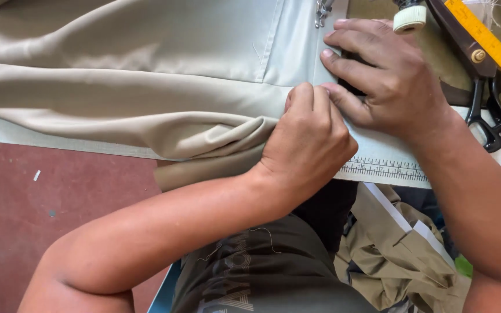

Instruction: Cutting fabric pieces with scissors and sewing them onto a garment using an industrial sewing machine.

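Observation:
A beige garment point(134, 87) lies spread over a pale sewing table point(378, 152), with a lighter panel running up to the machine's presser foot point(322, 11). My left hand point(305, 142) is curled into a loose fist, its fingertips pinching the beige cloth at a fold near the seam. My right hand point(387, 75) lies flat, fingers spread, pressing the pale panel down just right of the presser foot. The two hands touch at the fingertips.
Black-handled scissors point(482, 93) and a yellow ruler point(485, 37) lie at the table's right. A white thread spool point(410, 17) stands at the top. A printed measuring scale point(384, 169) runs along the table edge. More beige cloth point(401, 255) is heaped in my lap; red floor point(42, 203) at left.

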